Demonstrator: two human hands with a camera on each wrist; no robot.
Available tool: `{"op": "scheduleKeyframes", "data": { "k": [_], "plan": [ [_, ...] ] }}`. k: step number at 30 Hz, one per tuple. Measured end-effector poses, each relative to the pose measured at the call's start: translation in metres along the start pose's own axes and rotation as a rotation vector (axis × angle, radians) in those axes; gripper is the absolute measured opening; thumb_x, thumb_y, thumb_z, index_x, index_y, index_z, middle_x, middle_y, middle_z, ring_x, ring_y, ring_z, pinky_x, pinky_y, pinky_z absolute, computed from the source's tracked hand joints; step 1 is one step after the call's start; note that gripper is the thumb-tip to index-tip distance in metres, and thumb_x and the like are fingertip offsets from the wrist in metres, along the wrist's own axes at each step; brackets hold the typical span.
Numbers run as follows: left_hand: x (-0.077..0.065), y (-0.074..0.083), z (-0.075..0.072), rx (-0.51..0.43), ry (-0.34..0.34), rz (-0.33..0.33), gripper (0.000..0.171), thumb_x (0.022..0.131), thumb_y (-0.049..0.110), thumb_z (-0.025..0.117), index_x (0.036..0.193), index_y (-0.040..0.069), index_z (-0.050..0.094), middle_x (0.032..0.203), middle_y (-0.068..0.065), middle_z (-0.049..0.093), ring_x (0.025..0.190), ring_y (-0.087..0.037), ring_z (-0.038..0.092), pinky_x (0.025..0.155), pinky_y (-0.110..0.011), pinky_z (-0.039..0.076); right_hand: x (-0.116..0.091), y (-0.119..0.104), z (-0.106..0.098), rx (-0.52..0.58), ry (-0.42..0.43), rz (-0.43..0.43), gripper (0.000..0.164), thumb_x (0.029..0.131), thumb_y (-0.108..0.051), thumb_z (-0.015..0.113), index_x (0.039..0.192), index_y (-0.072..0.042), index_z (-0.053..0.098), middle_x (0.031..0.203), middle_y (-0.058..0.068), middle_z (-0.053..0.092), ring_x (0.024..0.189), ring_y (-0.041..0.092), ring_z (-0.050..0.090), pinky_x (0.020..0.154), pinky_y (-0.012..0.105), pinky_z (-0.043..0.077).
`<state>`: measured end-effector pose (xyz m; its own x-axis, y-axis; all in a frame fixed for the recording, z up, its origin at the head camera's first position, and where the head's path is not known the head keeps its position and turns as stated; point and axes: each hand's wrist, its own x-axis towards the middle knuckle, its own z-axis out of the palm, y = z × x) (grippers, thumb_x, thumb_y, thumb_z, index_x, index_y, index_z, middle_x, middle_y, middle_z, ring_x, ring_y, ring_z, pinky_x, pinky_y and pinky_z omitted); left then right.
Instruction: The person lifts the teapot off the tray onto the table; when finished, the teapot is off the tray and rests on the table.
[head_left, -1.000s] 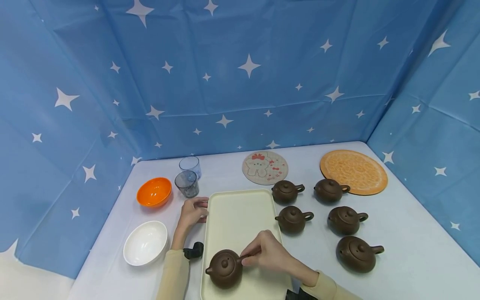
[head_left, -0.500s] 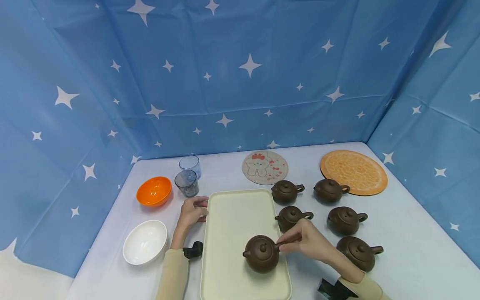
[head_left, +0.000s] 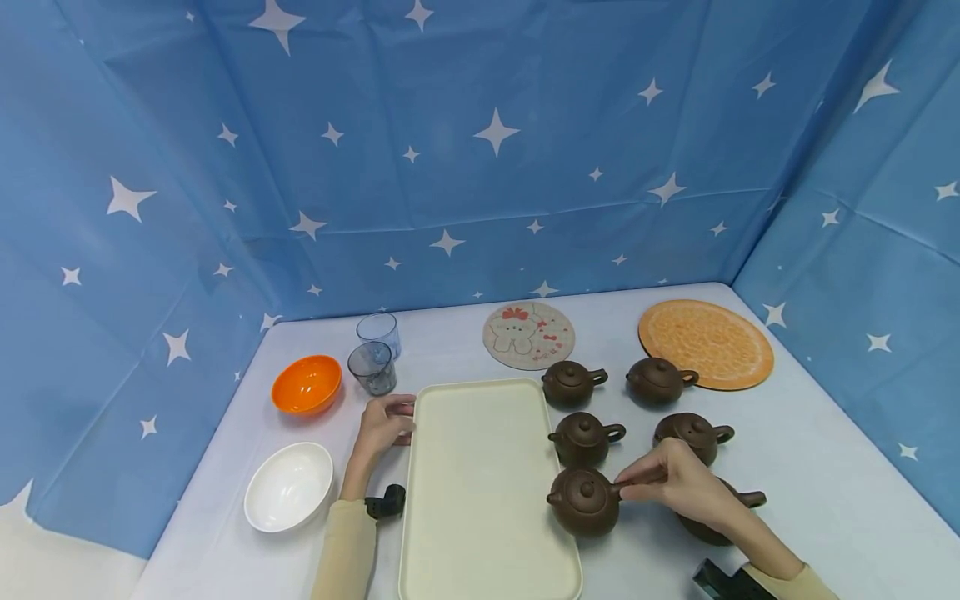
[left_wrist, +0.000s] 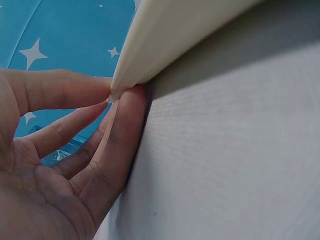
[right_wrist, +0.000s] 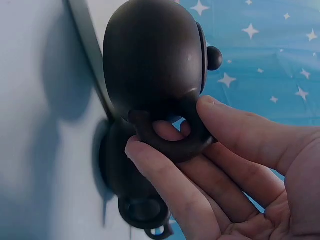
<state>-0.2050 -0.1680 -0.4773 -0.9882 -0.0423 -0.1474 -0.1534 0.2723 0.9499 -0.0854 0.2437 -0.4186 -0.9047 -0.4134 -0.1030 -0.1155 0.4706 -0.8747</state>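
Observation:
My right hand (head_left: 678, 483) grips the loop handle of a dark brown teapot (head_left: 584, 502), its thumb and fingers round the loop in the right wrist view. This teapot overlaps the right edge of a cream tray (head_left: 480, 492) in the head view. In the right wrist view, the teapot's shadow falls on the white cloth apart from its body. My left hand (head_left: 381, 423) pinches the tray's left edge; in the left wrist view, the thumb is on the rim (left_wrist: 131, 75) and a finger is under it. Another brown teapot (head_left: 582, 439) stands just behind the held one.
Several more brown teapots, such as one at the back (head_left: 658, 382), stand right of the tray. An orange bowl (head_left: 307, 385), a white bowl (head_left: 288, 487) and two glasses (head_left: 372, 368) are at left. A bunny mat (head_left: 528, 336) and an orange round mat (head_left: 705, 344) lie behind.
My right hand has carried the teapot rightward, from the tray's lower left to over its right edge. My left hand has stayed at the tray's left edge.

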Motion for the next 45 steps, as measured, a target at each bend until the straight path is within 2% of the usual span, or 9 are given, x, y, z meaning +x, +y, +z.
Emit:
{"op": "scheduleKeyframes", "data": {
  "k": [16,30,45],
  "plan": [
    [0.0,-0.001,0.001,0.009,0.002,-0.002,0.047,0.07,-0.011,0.058,0.116,-0.005,0.064,0.098,-0.02,0.063,0.068,-0.017,0.064,0.054,-0.034,0.06,-0.016,0.011,-0.004,-0.004,0.002,0.077,0.016,0.079,-0.012,0.075,0.091,-0.002,0.076,0.083,0.003,0.074,0.079,0.009,0.069,0.067,0.021,0.057],
    [0.0,-0.001,0.0,0.014,0.005,-0.009,0.047,0.07,-0.011,0.058,0.116,-0.005,0.064,0.098,-0.02,0.064,0.069,-0.018,0.064,0.055,-0.035,0.06,-0.021,0.016,-0.004,0.007,-0.024,0.078,0.014,0.079,-0.01,0.074,0.091,-0.002,0.076,0.085,0.005,0.074,0.079,0.009,0.07,0.067,0.02,0.057],
    [-0.003,0.001,0.001,0.012,-0.002,-0.018,0.044,0.073,-0.01,0.059,0.116,-0.005,0.064,0.098,-0.02,0.063,0.068,-0.017,0.063,0.057,-0.035,0.061,-0.02,0.009,0.001,-0.169,-0.007,0.092,0.011,0.073,-0.004,0.078,0.083,-0.006,0.077,0.079,0.002,0.074,0.074,0.01,0.068,0.065,0.03,0.059]
  ]
}}
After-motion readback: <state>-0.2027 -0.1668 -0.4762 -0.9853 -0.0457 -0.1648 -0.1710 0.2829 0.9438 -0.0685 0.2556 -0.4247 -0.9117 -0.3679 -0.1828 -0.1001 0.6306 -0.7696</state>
